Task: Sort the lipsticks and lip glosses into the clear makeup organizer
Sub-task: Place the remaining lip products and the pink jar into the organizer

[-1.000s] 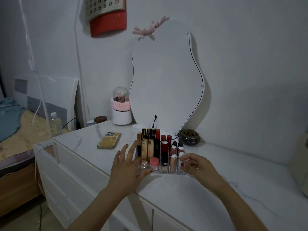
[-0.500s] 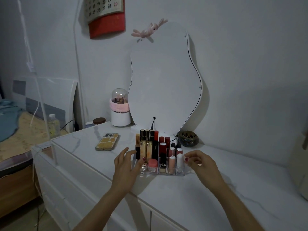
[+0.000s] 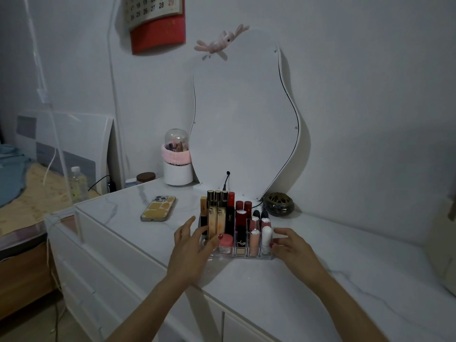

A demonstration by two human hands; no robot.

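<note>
The clear makeup organizer (image 3: 237,255) stands on the white tabletop (image 3: 333,255), its slots filled with upright lipsticks and lip glosses (image 3: 230,218). The left hand (image 3: 191,250) has a wide, empty grip at its left wall; the right hand (image 3: 293,248), fingers loosely curled, holds nothing just beside its right wall. The 2 grips should probably press evenly from both sides, low, so the tubes between them stay upright.
</note>
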